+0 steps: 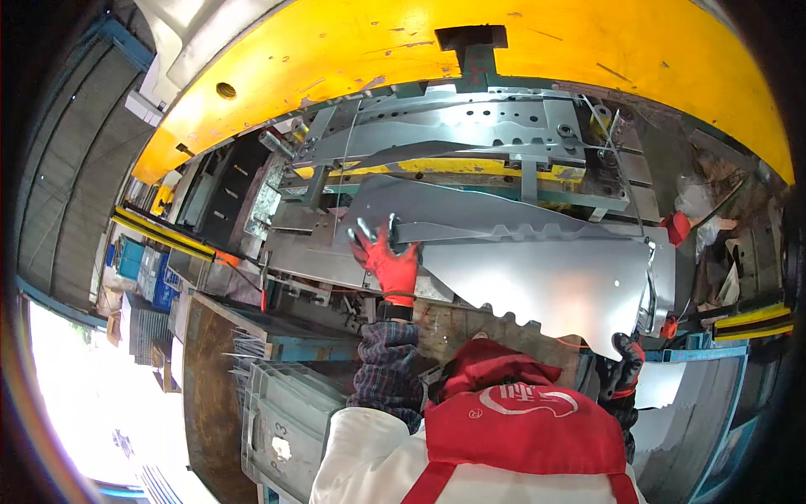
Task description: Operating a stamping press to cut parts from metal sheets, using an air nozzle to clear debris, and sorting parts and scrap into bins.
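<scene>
A bright sheet-metal piece (pixel 537 277) with a wavy near edge lies across the front of a press. A darker grey metal sheet (pixel 437 206) lies beyond it, partly overlapped, with notches along its edge. My left hand (pixel 388 262), in a red glove with grey fingertips, has its fingers spread on the left end of the dark sheet. At the near right corner of the bright piece, my right hand (pixel 621 365), in a black and red glove, is closed on the edge. Its underside fingers are hidden.
Overhead, a yellow press beam (pixel 336 59) arches above a die (pixel 453 122) with another metal sheet on it. Yellow-black bars (pixel 164 233) flank the press. A grey plastic crate (pixel 285 420) stands at the near left, and a blue-framed bin (pixel 697 420) holding metal sheets at the near right.
</scene>
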Motion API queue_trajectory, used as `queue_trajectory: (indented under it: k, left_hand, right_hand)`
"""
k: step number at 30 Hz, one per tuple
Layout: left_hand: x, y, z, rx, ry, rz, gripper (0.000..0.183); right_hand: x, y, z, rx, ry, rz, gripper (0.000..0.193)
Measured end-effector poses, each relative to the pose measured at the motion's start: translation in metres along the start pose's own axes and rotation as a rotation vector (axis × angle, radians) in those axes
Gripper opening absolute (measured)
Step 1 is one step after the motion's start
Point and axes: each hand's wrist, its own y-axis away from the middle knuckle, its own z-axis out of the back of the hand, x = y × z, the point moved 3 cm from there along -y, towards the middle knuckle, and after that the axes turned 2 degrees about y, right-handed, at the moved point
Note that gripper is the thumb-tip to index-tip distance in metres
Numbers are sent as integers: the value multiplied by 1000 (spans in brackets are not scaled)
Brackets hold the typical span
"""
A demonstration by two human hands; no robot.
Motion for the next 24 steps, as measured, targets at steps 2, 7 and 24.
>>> queue_trajectory:
  k: [2, 7, 24]
  left_hand:
    - [6, -5, 1, 38, -68, -71, 71]
    - [47, -4, -4, -198, -130, 102, 82]
    - [50, 274, -7, 579, 2024, 1533, 43]
  right_hand:
    - [5, 2, 13, 98, 215, 245, 17]
    - [19, 19, 65, 147, 671, 655, 50]
    - [37, 30, 64, 99, 208, -136, 23]
